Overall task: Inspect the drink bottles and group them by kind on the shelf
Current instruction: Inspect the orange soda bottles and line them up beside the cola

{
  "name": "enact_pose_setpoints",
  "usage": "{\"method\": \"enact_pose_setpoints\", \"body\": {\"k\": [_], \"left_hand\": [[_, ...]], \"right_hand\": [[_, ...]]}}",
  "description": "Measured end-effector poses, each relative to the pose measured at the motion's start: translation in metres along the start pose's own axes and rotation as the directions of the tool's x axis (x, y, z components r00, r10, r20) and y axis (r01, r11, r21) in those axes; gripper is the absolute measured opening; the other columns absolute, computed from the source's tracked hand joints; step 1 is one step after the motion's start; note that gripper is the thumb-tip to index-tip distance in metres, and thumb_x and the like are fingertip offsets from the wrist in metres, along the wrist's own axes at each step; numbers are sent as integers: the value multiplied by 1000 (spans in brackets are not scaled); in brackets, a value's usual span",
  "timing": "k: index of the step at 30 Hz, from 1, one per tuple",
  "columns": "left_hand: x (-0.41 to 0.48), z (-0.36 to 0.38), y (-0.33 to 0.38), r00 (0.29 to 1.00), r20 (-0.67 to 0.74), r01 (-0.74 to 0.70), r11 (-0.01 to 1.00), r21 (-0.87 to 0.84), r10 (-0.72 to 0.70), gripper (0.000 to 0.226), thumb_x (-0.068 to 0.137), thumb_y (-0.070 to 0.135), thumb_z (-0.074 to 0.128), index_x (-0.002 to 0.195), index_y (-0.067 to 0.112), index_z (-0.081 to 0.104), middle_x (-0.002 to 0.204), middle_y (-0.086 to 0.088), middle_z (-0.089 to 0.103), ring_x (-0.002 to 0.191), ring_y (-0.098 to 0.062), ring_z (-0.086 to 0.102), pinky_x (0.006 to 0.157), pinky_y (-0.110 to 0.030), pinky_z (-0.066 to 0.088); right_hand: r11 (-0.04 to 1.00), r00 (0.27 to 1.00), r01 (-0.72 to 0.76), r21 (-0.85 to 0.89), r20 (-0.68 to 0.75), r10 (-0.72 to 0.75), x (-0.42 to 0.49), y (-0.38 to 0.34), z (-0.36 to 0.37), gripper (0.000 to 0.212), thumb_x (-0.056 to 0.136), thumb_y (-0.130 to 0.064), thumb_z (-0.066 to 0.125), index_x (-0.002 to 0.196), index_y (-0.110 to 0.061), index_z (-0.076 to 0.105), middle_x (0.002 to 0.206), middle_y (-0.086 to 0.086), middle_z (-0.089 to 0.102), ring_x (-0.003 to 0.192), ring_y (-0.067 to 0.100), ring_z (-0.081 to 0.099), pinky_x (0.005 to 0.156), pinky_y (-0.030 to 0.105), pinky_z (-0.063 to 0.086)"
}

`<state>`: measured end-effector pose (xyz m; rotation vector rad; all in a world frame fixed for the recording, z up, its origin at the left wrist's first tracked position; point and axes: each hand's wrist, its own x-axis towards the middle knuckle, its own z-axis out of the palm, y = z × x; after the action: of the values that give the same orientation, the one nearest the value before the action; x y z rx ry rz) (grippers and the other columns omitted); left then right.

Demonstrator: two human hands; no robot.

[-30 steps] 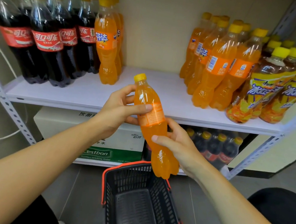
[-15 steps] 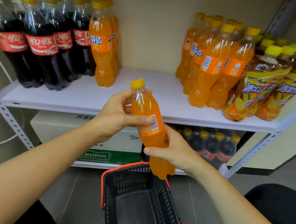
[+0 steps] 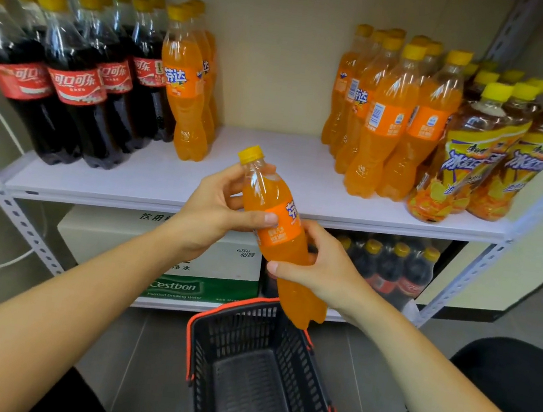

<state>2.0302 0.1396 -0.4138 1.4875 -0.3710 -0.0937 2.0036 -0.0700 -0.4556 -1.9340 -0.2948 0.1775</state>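
Both hands hold one orange soda bottle (image 3: 276, 227) at mid-frame, above a black basket (image 3: 261, 377).

Head view: the left hand (image 3: 217, 214) wraps the bottle's upper body, the right hand (image 3: 320, 271) grips its lower half; the bottle tilts, cap toward upper left. On the white shelf (image 3: 259, 183), cola bottles (image 3: 73, 76) and some orange ones stand at upper left, more orange bottles (image 3: 388, 117) and iced-tea bottles (image 3: 491, 152) at upper right.

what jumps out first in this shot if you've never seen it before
An orange soda bottle held tilted in the centre by both hands, left hand near its top, right hand lower down. Behind it, dark cola bottles fill the shelf's left end. Below, a black basket sits open.
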Motion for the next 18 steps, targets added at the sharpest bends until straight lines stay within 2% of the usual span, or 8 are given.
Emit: {"method": "enact_pose_setpoints", "body": {"k": [3,7,9,12,15,18], "left_hand": [[0,0,-3,999,43,14,999,-31,-13,74,71,5,85,137,21,56,123,-7,71,111,-28,70,82,-39,60],[2,5,1,1000,-10,-27,996,-87,26,72,73,5,82,138,18,54,129,-10,68,112,-25,70,84,-36,59],[4,5,4,994,-84,-76,996,-46,72,61,76,13,84,131,21,59,120,-5,73,107,-19,72,81,-32,59],[4,4,8,987,-118,-110,994,-19,107,43,79,20,74,121,21,65,102,1,75,94,-13,72,76,-29,59],[2,5,8,983,-104,-151,989,6,151,39,81,15,76,119,17,66,100,3,75,94,-15,71,77,-31,60],[-1,6,7,975,-53,-211,975,74,215,38,83,11,77,119,19,68,106,-2,75,103,-25,70,88,-39,60]], "right_hand": [[996,1000,14,86,17,-15,-2,-3,-1,55,74,-35,88,119,-43,57,116,-11,71,102,5,70,82,24,57],[996,995,66,63,-81,-60,-2,0,3,67,73,-23,93,129,-32,57,119,-8,71,105,8,70,92,34,59],[997,992,73,-14,-104,-74,-3,2,6,74,69,-27,95,131,-34,54,119,-13,68,104,5,68,92,34,59],[996,994,76,-55,-71,-80,-5,5,9,79,67,-33,95,132,-40,50,119,-17,66,105,1,66,91,29,58],[998,997,68,7,-46,-68,-5,5,12,69,75,-39,90,133,-41,51,120,-16,68,106,2,67,92,29,56],[995,997,68,69,-45,-65,-6,1,12,55,83,-44,81,131,-42,54,118,-16,70,106,3,67,91,27,56]]}}
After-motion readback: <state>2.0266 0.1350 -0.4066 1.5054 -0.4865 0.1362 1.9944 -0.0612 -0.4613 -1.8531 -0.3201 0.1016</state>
